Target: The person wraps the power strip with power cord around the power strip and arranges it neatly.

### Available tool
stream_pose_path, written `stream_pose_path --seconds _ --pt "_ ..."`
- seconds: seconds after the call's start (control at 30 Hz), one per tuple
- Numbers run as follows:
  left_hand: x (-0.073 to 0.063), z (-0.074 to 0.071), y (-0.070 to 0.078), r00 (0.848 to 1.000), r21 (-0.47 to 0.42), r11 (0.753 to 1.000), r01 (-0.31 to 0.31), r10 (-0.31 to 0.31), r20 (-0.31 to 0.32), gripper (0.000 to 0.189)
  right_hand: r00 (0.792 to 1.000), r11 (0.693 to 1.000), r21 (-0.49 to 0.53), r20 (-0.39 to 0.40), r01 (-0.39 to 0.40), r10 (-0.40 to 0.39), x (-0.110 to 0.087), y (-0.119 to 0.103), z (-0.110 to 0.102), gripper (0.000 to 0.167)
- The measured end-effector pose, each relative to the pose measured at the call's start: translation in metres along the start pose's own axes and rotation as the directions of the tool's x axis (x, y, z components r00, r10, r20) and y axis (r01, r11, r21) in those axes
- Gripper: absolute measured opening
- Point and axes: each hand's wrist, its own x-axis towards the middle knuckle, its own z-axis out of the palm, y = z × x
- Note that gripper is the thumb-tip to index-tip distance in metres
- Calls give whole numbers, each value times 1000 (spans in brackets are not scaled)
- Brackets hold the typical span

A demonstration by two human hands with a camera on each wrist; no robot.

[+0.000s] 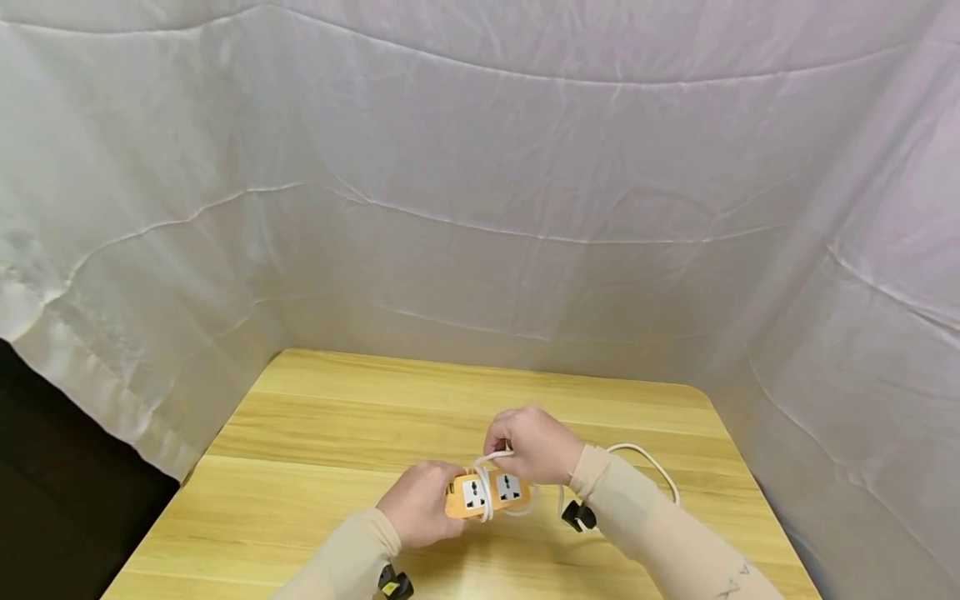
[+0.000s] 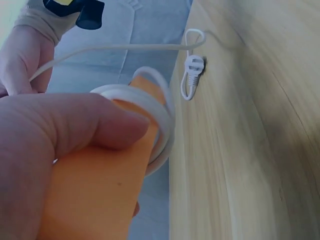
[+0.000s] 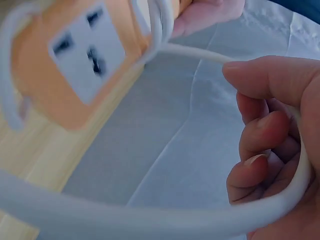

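An orange power strip (image 1: 491,493) with white socket faces is held above the table. My left hand (image 1: 424,505) grips its left end, the thumb lying along the orange side in the left wrist view. White cord (image 2: 142,100) loops around the strip's middle, and another loop hangs by its far end. Beyond the strip, my right hand (image 1: 536,443) pinches the cord between thumb and curled fingers; in the right wrist view the cord (image 3: 200,53) runs from the strip into that grip and out past the palm. The white plug (image 2: 194,65) lies on the table.
The wooden table (image 1: 337,433) has pale grey cloth (image 1: 525,208) hanging behind and at the sides. Loose cord (image 1: 652,460) curves over the table at the right, past my forearm. A black wrist camera (image 1: 579,516) is on the right wrist, another (image 1: 395,583) on the left.
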Motion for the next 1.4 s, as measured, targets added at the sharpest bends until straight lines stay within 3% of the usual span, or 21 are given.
stream_pose_path --seconds 0.2,0.43,1.07,1.4 --pt "0 -3 -2 998 -30 999 40 -42 -51 46 1000 1000 21 -22 3 -3 -2 -6 -1 10" --pt "0 -4 -5 997 -58 997 56 -59 -53 45 1000 999 33 -18 15 -15 -5 -7 0 11" --pt "1 -5 -8 992 -39 995 89 -92 -82 50 1000 999 37 -15 6 -6 -7 -8 1 8" --pt "0 -4 -5 984 -20 996 90 -92 -151 43 999 999 33 -50 11 -10 -7 -11 3 7"
